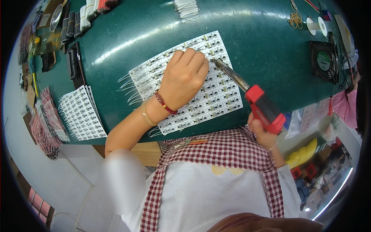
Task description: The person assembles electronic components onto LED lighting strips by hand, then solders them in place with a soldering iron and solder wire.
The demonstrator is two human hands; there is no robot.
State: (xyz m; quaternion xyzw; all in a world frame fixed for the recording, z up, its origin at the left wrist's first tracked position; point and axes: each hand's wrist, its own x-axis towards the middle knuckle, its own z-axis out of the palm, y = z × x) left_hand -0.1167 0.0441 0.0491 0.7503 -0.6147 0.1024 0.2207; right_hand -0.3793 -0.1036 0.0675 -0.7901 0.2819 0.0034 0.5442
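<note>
A white panel of small circuit boards (228,98) lies on the green table, dotted with rows of black parts. Thin white wires (131,92) stick out past its left edge. My left hand (184,75) rests over the panel's middle, its fingers curled in and closed; what they pinch is hidden beneath them. In my right hand (263,133) is a red and black soldering gun (264,108), gripped by its handle. Its metal barrel points up and left, and the dark tip comes down to the panel just right of my left fingers.
More board panels (82,114) lie at the left, beside bundles of red and white wires (46,120). A bundle of white wires (187,9) lies at the far edge. A black fan (324,62) and a white spool (316,26) are at the right.
</note>
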